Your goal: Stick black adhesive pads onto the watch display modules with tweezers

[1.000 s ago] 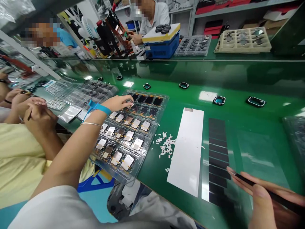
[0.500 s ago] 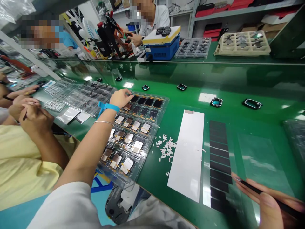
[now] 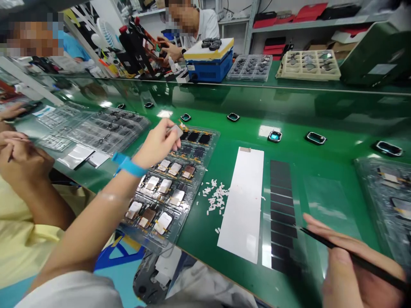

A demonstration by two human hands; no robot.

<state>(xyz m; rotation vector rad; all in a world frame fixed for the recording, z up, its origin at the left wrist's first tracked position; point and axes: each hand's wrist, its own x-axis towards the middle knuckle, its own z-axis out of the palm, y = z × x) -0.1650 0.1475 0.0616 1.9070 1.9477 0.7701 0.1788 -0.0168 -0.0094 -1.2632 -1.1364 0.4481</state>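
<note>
My left hand (image 3: 160,143), with a blue band at the wrist, pinches a small display module (image 3: 177,130) with an orange flex cable. It is above the back rows of a clear plastic tray (image 3: 195,174) filled with dark and silvery modules. My right hand (image 3: 349,265) grips black tweezers (image 3: 327,244), their tips near a strip of black rectangular stickers (image 3: 282,205). Between the hands lies a long white sheet (image 3: 242,205). Small white slips (image 3: 217,196) are scattered between the tray and that sheet.
Several watch cases (image 3: 275,136) stand in a row along the back of the green bench. Another module tray (image 3: 382,192) is at the right edge. A co-worker's hands (image 3: 24,158) are at left. A blue device (image 3: 210,66) and a cream compartment tray (image 3: 308,66) occupy the raised shelf.
My left hand has lifted a module from the tray's back rows. The view has shifted right, showing more of the right-hand tray. The tweezers stay in my right hand.
</note>
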